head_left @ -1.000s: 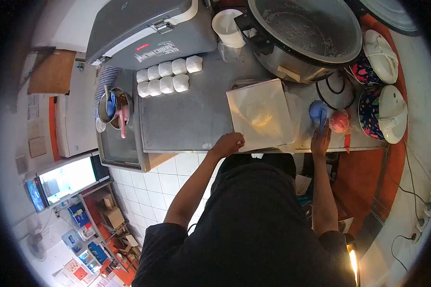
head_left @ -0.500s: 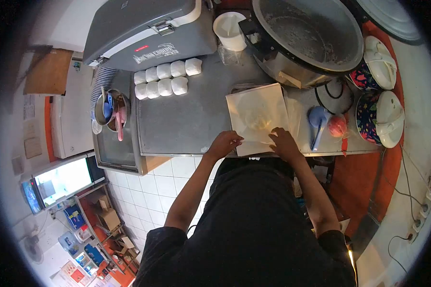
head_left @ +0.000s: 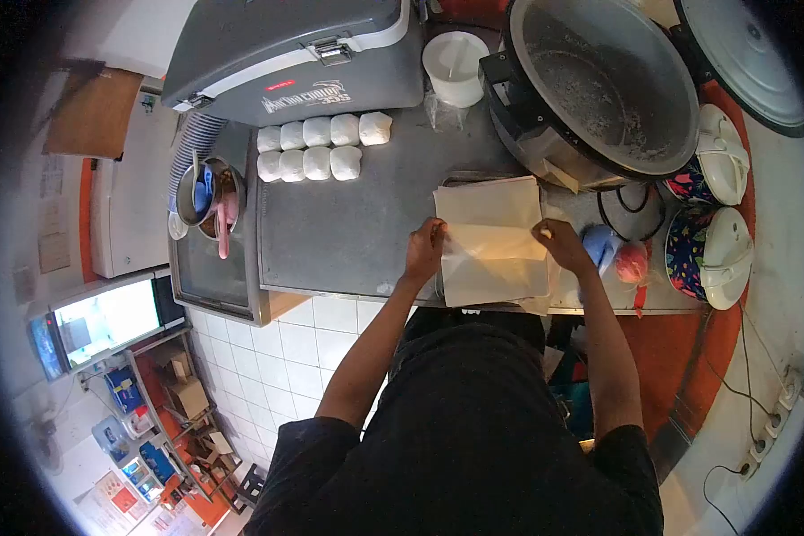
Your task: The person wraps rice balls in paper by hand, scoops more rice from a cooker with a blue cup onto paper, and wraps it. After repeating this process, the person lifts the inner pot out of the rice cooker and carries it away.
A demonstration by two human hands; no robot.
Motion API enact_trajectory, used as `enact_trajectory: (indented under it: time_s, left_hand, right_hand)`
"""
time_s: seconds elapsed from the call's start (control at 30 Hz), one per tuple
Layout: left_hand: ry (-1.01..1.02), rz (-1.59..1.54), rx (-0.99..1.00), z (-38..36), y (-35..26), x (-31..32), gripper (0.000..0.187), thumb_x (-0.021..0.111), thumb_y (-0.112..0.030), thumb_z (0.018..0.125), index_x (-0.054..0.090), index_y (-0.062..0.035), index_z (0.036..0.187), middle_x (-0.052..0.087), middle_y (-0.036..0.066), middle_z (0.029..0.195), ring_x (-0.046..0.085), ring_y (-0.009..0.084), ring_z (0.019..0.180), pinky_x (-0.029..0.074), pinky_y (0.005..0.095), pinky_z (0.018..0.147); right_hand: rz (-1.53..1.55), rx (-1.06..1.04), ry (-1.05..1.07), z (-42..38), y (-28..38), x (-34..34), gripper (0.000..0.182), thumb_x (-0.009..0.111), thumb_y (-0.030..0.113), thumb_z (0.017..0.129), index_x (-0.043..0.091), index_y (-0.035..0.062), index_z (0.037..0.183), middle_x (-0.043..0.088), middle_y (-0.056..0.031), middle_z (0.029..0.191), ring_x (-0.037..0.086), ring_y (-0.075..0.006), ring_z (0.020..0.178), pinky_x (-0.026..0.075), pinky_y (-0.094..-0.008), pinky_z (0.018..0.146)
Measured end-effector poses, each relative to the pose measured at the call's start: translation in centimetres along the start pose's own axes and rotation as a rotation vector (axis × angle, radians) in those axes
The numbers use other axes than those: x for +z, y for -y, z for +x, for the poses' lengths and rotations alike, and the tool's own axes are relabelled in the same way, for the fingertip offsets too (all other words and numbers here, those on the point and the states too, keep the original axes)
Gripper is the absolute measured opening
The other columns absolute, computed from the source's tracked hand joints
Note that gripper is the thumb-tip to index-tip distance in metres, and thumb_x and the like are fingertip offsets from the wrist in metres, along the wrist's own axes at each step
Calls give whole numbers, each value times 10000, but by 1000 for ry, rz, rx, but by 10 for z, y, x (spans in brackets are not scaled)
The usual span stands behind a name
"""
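Observation:
A stack of white paper sheets [head_left: 491, 207] lies on the steel counter [head_left: 357, 223] in front of me. My left hand [head_left: 426, 247] pinches the left edge of the top sheet [head_left: 496, 259]. My right hand [head_left: 558, 245] pinches its right edge. The near half of that sheet is folded up and over toward the far side, so a crease runs between my hands. Several white wrapped parcels [head_left: 320, 146] sit in two rows at the counter's far left.
A large grey rice cooker [head_left: 603, 85] stands open at the back right, a grey insulated box [head_left: 295, 54] at the back left, a white tub [head_left: 454, 64] between them. A blue scoop [head_left: 600, 243], a red bag [head_left: 632, 262], two flowered lidded pots [head_left: 710, 219] and a utensil pot [head_left: 207, 198].
My right hand left the blue scoop and came to the paper. Both hands then took the top sheet's edges and folded its near half away from me.

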State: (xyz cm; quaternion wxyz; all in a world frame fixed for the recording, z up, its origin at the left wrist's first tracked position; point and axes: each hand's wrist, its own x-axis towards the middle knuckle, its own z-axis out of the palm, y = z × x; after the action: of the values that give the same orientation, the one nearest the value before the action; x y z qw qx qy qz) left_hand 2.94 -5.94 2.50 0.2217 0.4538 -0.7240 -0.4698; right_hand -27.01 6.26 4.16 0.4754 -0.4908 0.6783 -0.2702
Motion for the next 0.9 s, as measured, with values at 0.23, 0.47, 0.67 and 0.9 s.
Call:
enact_trajectory:
  time_s: [0.23,0.47,0.67,0.9]
  left_hand:
    - [-39,261,-72,3,10,17,185,579,-175,940,555,-78,1095,655,182,766,639,397,709,500,487,620]
    - [-11,333,-85,-7,-6,2,347,614,-233,923,474,-88,1206,664,185,788,657,389,737,513,497,633]
    - [154,506,-320,-24,-5,-7,506,708,-280,857,453,-48,1227,676,222,776,679,393,752,541,502,667]
    - [-138,-51,-413,-46,7,9,412,826,-153,717,582,-8,1015,686,107,729,680,189,653,545,319,623]
  right_hand:
    - [-217,87,-507,21,-6,50,194,600,74,844,622,-1,1022,619,-133,914,600,-263,863,480,-376,787]
    - [-623,-270,-261,-21,56,142,490,550,67,847,462,-28,1319,407,-263,1377,359,-450,1314,296,-524,1102]
    - [-725,-205,-206,-23,59,143,657,514,92,857,286,10,1467,191,-268,1532,176,-461,1424,220,-565,1132]
    - [-721,-177,-150,-21,57,137,675,515,82,851,279,36,1482,167,-244,1552,140,-445,1440,154,-583,1146]
